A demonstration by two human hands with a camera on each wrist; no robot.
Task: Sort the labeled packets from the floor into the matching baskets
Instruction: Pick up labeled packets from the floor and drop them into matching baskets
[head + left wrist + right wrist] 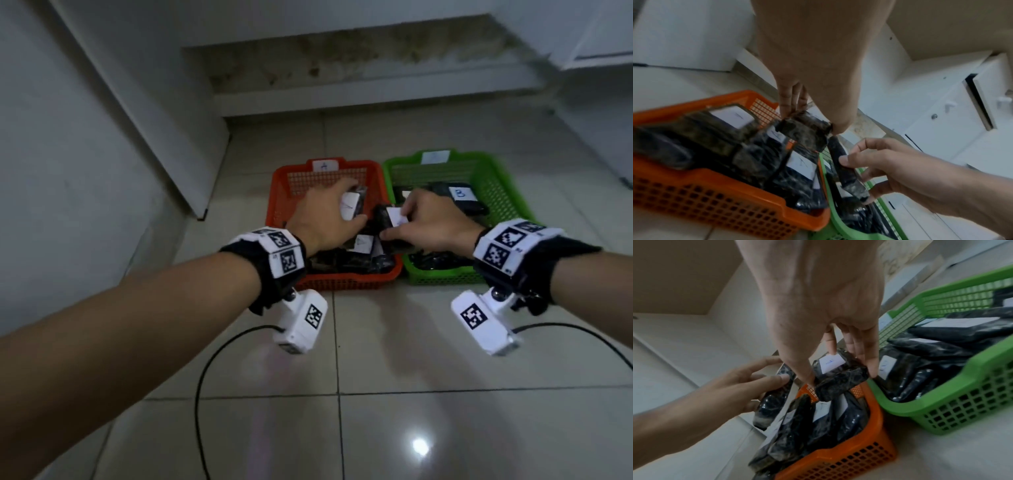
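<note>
An orange basket (274,192) tagged A (324,165) and a green basket (507,192) stand side by side on the tiled floor. Both hold several black packets with white labels; one in the green basket reads B (460,194). My left hand (356,202) grips a black packet (350,209) over the orange basket, thumb and fingers on its edges (803,129). My right hand (395,221) pinches another labelled packet (382,216) above the orange basket's right rim, next to the green one (838,373). Its label's letter is too blurred to read.
A black cable (205,377) loops over the floor tiles in front of the baskets. A white wall and cabinet panel (102,137) run along the left. A stained step (359,85) rises behind the baskets. White cabinet doors (951,121) stand to the right.
</note>
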